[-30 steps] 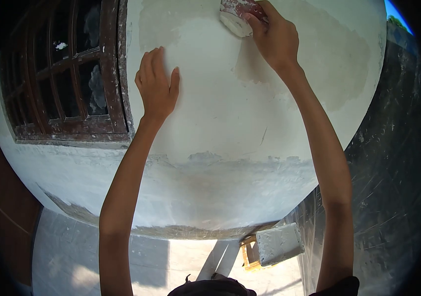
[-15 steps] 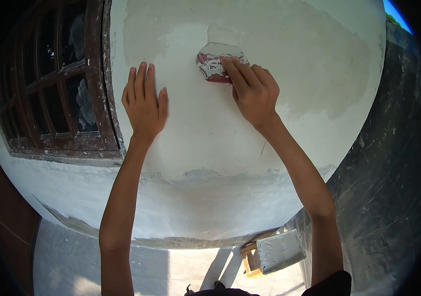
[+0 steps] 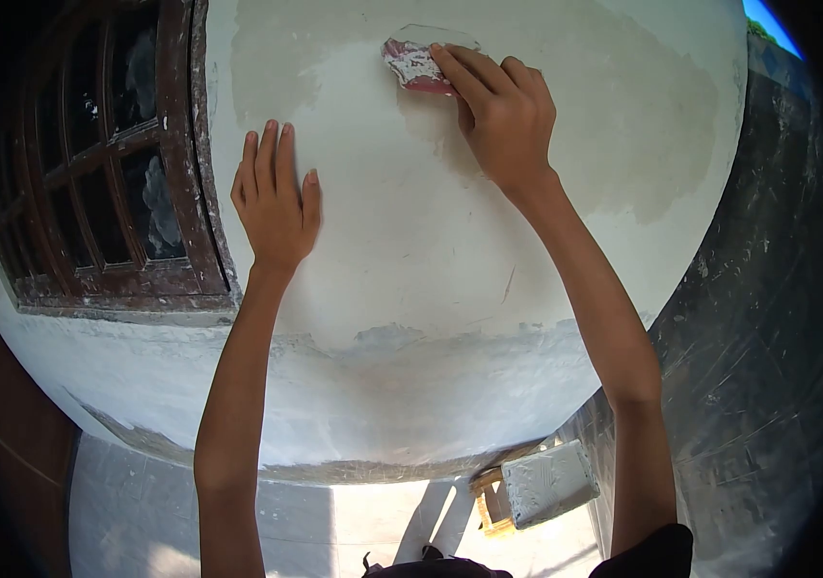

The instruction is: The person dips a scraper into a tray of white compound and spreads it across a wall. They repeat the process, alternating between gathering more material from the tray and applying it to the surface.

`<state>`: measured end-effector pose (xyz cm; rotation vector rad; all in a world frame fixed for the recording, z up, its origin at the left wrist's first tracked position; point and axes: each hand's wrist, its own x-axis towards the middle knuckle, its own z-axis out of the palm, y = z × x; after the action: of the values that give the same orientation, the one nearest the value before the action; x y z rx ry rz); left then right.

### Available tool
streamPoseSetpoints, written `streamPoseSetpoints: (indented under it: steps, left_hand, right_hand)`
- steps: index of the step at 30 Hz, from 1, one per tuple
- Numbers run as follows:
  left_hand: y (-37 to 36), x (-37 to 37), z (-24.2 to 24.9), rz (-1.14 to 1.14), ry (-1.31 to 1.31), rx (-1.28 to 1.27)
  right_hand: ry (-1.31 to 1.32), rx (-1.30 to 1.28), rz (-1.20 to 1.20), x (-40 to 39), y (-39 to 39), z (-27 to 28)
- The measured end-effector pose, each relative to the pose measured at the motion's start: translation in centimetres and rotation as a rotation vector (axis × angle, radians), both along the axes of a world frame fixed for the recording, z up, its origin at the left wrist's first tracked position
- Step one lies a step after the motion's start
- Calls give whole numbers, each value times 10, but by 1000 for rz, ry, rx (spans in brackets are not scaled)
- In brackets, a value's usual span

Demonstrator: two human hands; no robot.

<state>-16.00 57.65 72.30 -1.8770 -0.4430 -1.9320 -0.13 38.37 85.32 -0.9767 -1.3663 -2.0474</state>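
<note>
My right hand (image 3: 508, 120) grips a red scraper (image 3: 415, 65) smeared with white paste, its blade against the upper part of the pale wall (image 3: 383, 222). Damp-looking grey-beige patches show on the wall around and below the tool. To the left, my left hand (image 3: 278, 207) lies flat on the wall with its fingers stretched out and nothing in it.
A dark wooden window frame (image 3: 183, 183) with glass panes is on the left. Below right, a paste-covered board (image 3: 551, 484) sits on a small wooden stool (image 3: 494, 525) on the floor. A dark wall (image 3: 749, 318) stands at the right.
My right hand has moved up the wall with the scraper, and a darker patch shows where the tool was. My left hand stays on about the same spot.
</note>
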Motion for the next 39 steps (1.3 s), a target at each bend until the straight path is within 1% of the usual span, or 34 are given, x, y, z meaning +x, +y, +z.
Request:
streamPoseSetpoints:
  steps: [7, 9, 10, 12, 14, 16, 18, 19, 21, 22, 24, 28, 29, 31, 32, 34, 35, 38, 39]
  left_hand:
    - [0, -1, -1, -1, 8, 2]
    - [-1, -1, -1, -7, 8, -1]
    - [-1, -1, 0, -12, 8, 0]
    - [-2, -1, -2, -11, 8, 2]
    - [0, 1, 0, -7, -2, 9]
    - [0, 1, -1, 8, -7, -9]
    - [1, 0, 0, 8, -4, -5]
    - [1, 0, -1, 4, -5, -2]
    - [-1, 0, -1, 0, 0, -9]
    - [-1, -1, 0, -4, -1, -12]
    - [0, -1, -2, 0, -3, -5]
    - [0, 0, -1, -35, -1, -2]
    - [0, -1, -1, -36, -2, -4]
    - [0, 0, -1, -34, 3, 1]
    - [-1, -1, -2, -36, 4, 2]
    - [-1, -1, -1, -36, -5, 13]
    - [0, 0, 0, -37, -8, 15]
    - [1, -1, -2, -22, -7, 8]
    - [0, -1, -1, -14, -2, 1]
  right_hand:
    - [91, -103, 31, 16, 13, -87]
    - [132, -184, 35, 13, 5, -107]
    - [132, -183, 36, 10, 1, -115]
    - [169, -301, 80, 2, -9, -126]
    - [155, -307, 45, -1, -16, -114]
    - [129, -202, 59, -11, -18, -80]
    - [72, -101, 25, -9, -6, -38]
    - [74, -104, 26, -5, 3, -21]
    - [45, 40, -1, -1, 20, 0]
    - [44, 40, 2, -1, 24, -5]
    - [99, -50, -94, 1, 33, -29]
    - [148, -200, -71, 0, 25, -95]
    - [147, -202, -72, 0, 20, -107]
    - [180, -309, -36, -4, 7, -123]
    - [182, -308, -38, -4, 1, -125]
    - [131, -344, -41, -7, -14, -116]
    - [138, -300, 4, -8, -16, -105]
    - [117, -117, -16, -2, -13, -46]
    - [122, -118, -16, 5, -6, -28]
